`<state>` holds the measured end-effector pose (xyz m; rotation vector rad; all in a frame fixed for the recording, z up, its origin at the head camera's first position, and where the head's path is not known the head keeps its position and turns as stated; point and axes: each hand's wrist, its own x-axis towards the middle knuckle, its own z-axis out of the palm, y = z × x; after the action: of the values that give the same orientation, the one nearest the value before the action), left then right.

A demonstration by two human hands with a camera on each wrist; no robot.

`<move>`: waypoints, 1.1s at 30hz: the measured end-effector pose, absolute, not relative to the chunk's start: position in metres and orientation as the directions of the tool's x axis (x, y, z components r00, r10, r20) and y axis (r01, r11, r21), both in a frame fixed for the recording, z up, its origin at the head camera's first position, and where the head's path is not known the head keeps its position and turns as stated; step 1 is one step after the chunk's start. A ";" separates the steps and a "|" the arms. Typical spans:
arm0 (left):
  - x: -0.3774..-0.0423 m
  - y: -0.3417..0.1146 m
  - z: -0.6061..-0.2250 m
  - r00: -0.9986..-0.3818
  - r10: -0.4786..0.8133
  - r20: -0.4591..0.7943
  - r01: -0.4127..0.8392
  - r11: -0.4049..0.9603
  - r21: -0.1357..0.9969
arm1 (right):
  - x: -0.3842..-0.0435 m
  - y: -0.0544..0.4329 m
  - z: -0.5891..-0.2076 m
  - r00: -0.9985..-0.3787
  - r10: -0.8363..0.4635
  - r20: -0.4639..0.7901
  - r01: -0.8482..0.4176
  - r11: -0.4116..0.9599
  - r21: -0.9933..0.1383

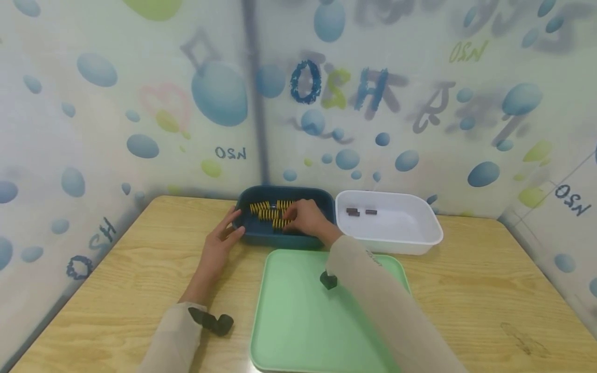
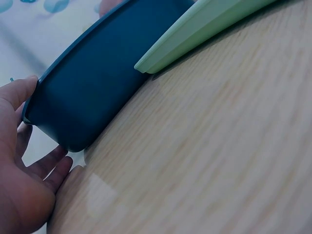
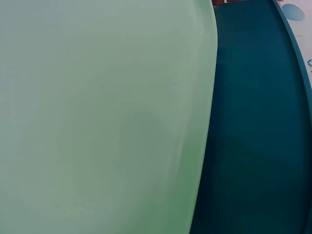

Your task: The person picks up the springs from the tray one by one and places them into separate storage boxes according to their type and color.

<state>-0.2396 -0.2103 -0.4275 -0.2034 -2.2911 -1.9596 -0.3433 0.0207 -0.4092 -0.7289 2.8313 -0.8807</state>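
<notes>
Several yellow coil springs (image 1: 268, 214) with dark gaps lie in a dark blue bin (image 1: 261, 240). My right hand (image 1: 308, 216) reaches into this bin. Its thumb and forefinger pinch one spring (image 1: 279, 223) at the front of the group, and the palm hides part of the bin. At the bin's left end, my left hand (image 1: 223, 239) holds the wall. In the left wrist view its thumb lies on the rim of the blue bin (image 2: 92, 83), and the other fingers touch the outside lower down. The right wrist view shows mostly the tray and bin wall.
Right beside the blue bin stands a white bin (image 1: 396, 220) with several small dark springs (image 1: 353, 212). A light green tray (image 1: 298, 311) lies in front of both bins on the wooden table (image 1: 471, 290). Behind them rises a patterned curtain-like wall (image 1: 289, 140).
</notes>
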 end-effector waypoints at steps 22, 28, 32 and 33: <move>-0.240 -0.210 -0.428 -0.983 0.028 0.179 0.181 0.141 0.973 | -0.341 0.019 -0.407 -0.908 -0.414 0.059 -0.377 0.750 -0.544; -0.239 -0.210 -0.428 -0.983 0.028 0.182 0.184 0.148 0.972 | -0.340 0.018 -0.405 -0.908 -0.415 0.058 -0.380 0.757 -0.531; -0.240 -0.210 -0.429 -0.983 0.026 0.180 0.182 0.148 0.972 | -0.340 0.018 -0.405 -0.907 -0.416 0.062 -0.384 0.760 -0.524; -0.240 -0.210 -0.429 -0.984 0.025 0.177 0.179 0.148 0.973 | -0.340 0.018 -0.405 -0.907 -0.415 0.064 -0.385 0.761 -0.522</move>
<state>-0.2400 -0.2102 -0.4288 -0.2044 -2.2875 -1.9652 -0.3403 0.0177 -0.4053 -0.6587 2.8959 -0.8405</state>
